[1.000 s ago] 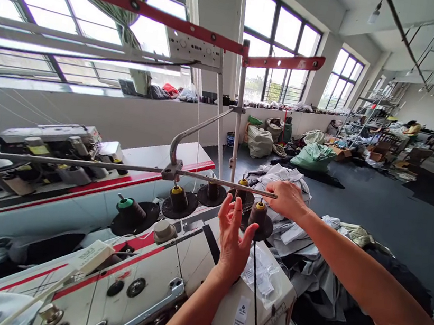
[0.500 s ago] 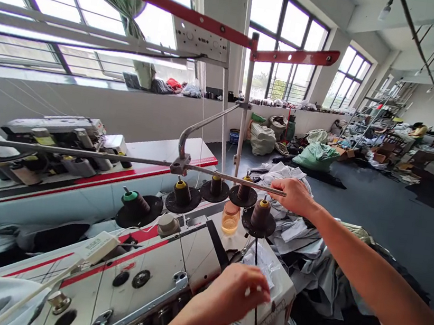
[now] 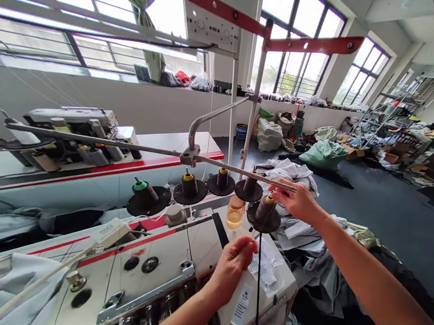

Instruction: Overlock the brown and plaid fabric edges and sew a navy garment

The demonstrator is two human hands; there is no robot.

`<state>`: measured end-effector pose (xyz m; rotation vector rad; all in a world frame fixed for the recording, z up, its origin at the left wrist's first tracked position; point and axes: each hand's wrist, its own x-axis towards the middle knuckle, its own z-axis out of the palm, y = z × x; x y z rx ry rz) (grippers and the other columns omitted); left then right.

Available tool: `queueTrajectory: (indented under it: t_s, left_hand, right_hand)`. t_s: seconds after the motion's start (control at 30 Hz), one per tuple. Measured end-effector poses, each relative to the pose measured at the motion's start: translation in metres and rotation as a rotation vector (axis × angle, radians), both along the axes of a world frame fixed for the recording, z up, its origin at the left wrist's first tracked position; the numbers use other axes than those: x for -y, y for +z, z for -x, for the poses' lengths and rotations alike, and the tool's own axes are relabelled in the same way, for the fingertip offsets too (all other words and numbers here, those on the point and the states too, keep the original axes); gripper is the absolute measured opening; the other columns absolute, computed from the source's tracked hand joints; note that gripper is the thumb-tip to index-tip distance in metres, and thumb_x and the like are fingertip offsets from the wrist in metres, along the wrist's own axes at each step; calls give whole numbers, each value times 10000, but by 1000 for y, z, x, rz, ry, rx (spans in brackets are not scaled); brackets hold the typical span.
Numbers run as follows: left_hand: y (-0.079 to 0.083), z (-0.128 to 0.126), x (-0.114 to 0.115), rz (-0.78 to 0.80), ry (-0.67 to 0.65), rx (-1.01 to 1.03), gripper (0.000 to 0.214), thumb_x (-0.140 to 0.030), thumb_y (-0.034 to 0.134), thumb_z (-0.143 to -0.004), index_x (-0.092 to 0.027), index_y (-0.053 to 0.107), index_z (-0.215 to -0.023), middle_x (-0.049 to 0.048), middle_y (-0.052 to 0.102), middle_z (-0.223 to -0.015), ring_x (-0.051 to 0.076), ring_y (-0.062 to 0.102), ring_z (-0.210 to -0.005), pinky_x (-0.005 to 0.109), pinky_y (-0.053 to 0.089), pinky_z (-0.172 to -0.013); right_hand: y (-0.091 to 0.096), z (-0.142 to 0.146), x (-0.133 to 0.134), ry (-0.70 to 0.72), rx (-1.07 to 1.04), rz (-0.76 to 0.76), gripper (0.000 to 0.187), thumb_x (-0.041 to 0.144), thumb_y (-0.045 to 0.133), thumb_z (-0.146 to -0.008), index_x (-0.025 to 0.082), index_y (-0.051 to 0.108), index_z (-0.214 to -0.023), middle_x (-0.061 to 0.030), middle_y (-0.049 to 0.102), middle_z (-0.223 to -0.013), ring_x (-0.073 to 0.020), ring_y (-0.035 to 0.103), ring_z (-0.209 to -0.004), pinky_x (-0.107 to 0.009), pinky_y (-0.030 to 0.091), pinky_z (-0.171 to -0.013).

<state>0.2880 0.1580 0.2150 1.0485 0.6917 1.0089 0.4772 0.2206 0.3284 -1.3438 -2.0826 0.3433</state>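
Observation:
My right hand [image 3: 295,200] is raised beside the end of the horizontal thread-guide rod [image 3: 240,170], fingers pinched close to it just above a dark brown thread spool [image 3: 265,209] on its round black stand. My left hand [image 3: 232,268] hovers over the top of the white sewing machine [image 3: 171,263], fingers curled together in a pinch; what they hold, perhaps a fine thread, is too thin to make out. A small amber glass cup [image 3: 235,213] stands between the two hands. Several more spools [image 3: 190,184] sit in a row on black discs to the left.
A vertical steel post [image 3: 253,108] carries the thread stand under red bars. Another sewing machine [image 3: 72,135] sits on the long white and red table at left. Heaps of grey fabric [image 3: 311,239] lie at right. Bags and clutter fill the far floor.
My left hand dropped from in front of the spools to the machine top and has risen a little, now pinched. My right hand stayed at the rod's end. The camera tilted up slightly.

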Motion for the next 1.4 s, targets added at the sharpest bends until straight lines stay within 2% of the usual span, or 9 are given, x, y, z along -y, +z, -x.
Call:
queueTrajectory:
  t_s: [0.13,0.27,0.43,0.57,0.7,0.9,1.03,1.17,1.4]
  left_hand:
    - [4,17,20,35,-133,-103,358,-492,541,-834,-140,549,-768,-72,305,-489,60,235,-481,196,181,-473]
    - [13,24,26,54,-143,-125,344,-478,535,-843,-139,558,-786,-72,317,-471,58,231,-464,198,170,-468]
    - [17,36,30,72,-189,-143,351,-485,538,-840,-141,560,-773,-70,317,-449,53,229,-441,197,157,-455]
    - [19,50,32,134,-156,-171,355,-495,565,-821,-145,561,-764,-61,322,-488,50,225,-468,187,145,-456]
    - [19,55,29,176,-81,-192,367,-520,592,-792,-154,566,-776,-63,280,-518,56,186,-492,184,118,-453]
    - [10,48,30,68,30,-170,342,-498,630,-770,-162,576,-742,-28,390,-598,61,262,-537,179,202,-482]
    - [8,45,28,96,-10,-146,322,-481,617,-787,-164,582,-743,-42,368,-523,53,250,-487,182,193,-460]
    - [11,48,24,91,-94,-216,346,-501,566,-819,-158,586,-776,-56,345,-450,55,240,-447,189,181,-441]
    - [12,48,22,34,-90,-289,346,-495,544,-834,-153,585,-794,-48,392,-455,64,293,-449,196,208,-450]
  right_hand:
    - [-15,10,16,30,-460,-237,235,351,563,-832,211,608,-1016,-58,621,-1028,-167,552,-902,-268,441,-724]
    - [-41,25,21,-224,-944,-357,245,375,503,-856,218,510,-1043,-71,597,-1083,-95,495,-630,-223,380,-528]
    - [-80,39,27,121,-943,168,438,490,508,-839,248,456,-1200,-89,579,-1162,-69,463,-535,-222,381,-492]
    - [-108,28,46,454,-797,635,402,524,555,-821,148,627,-944,-20,587,-670,-84,462,-503,-215,357,-488]
    - [-123,15,58,158,-1044,426,328,459,629,-789,139,644,-718,58,327,-479,-58,239,-451,-219,145,-442]
    - [-113,32,51,-132,-1176,226,265,419,626,-782,163,636,-710,64,245,-484,-71,167,-468,-237,107,-452]
    - [-119,33,44,-186,-1058,156,241,407,556,-831,178,628,-813,32,405,-552,-90,347,-499,-216,280,-469]
    - [-175,35,54,-508,-679,-90,362,382,442,-897,213,470,-1216,-102,550,-1129,-196,540,-980,-322,461,-812]
    - [-293,91,31,-556,-106,482,272,249,328,-931,143,550,-1047,-125,663,-928,-228,642,-875,-303,464,-769]
